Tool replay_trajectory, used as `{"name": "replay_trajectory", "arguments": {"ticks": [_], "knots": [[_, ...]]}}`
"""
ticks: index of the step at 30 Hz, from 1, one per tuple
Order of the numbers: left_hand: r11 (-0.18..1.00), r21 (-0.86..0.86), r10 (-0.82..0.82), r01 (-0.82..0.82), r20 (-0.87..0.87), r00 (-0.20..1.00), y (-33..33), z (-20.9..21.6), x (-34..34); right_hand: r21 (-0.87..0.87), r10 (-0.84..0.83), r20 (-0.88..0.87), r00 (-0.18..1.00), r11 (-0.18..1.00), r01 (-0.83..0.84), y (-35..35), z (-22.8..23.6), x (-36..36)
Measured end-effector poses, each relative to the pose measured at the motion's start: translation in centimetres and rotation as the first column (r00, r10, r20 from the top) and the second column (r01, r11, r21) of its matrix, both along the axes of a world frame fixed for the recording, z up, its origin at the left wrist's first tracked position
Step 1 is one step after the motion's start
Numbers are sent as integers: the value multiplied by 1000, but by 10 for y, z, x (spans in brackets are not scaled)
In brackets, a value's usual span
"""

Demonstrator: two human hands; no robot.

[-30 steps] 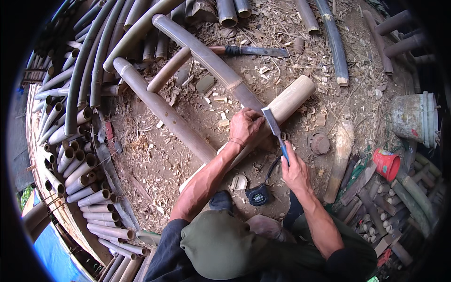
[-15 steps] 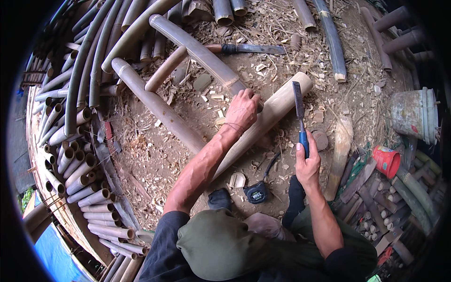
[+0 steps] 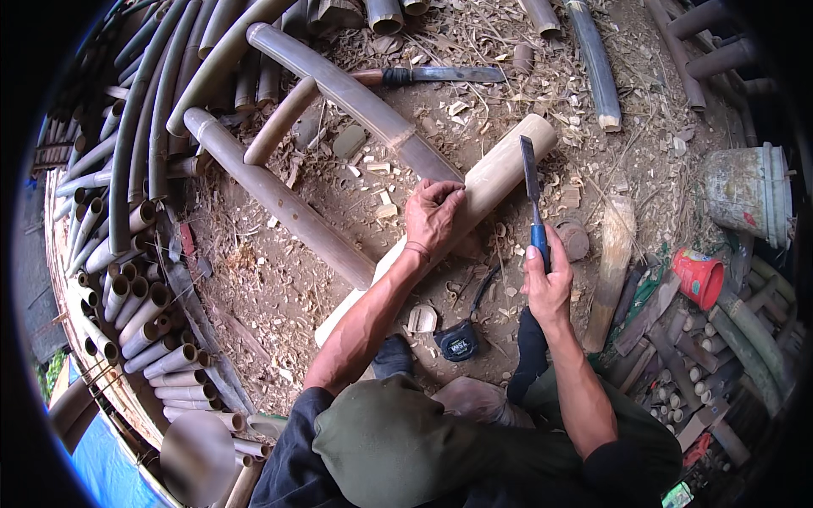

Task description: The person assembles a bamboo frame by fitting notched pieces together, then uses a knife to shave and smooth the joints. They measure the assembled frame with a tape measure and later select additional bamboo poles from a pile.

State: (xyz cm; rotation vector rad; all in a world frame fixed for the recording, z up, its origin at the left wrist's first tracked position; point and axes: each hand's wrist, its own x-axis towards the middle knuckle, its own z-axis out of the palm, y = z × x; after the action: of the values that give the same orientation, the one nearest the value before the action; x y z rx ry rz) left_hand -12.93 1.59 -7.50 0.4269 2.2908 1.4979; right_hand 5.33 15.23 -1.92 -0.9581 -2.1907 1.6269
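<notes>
Dirt floor (image 3: 498, 372), wood chips (image 3: 387, 210) scattered | left hand (image 3: 432, 218): fingers bunched together at pale pole (image 3: 501, 172) | right hand (image 3: 550, 286): clamped on chisel (image 3: 531, 173) | 1 bucket (image 3: 745, 193), floor's right edge

One chisel (image 3: 533, 186), one machete (image 3: 440, 74), one tape measure (image 3: 457, 341), one grey bucket (image 3: 735, 190).

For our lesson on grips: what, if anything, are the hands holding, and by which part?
The right hand holds a chisel by its blue handle. The left hand is at the end of a bamboo pole; whether it grips that cannot be told.
</notes>
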Motion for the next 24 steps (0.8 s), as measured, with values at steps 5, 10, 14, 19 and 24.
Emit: {"name": "replay_trajectory", "arguments": {"ticks": [5, 10, 14, 19, 24], "knots": [[1000, 2, -22, 22, 28, 999, -2, -4, -3, -62, 3, 16, 1000, 998, -2, -11, 5, -3], [999, 40, -8, 7, 12, 1000, 0, -3, -2, -200, 13, 126, 992, 980, 13, -22, 21, -10], [999, 5, -36, 36, 31, 999, 0, 0, -2, -77, 138, 154, 978, 989, -128, -21, 19, -17], [998, -50, -29, 23, -129, 991, 3, 1, 2, 321, 270, 15, 963, 911, -261, -33, 27, -26], [999, -45, -23, 15, -191, 981, 6, 3, 6, 303, 327, 177, 928, 879, -367, -29, 19, -30]]}}
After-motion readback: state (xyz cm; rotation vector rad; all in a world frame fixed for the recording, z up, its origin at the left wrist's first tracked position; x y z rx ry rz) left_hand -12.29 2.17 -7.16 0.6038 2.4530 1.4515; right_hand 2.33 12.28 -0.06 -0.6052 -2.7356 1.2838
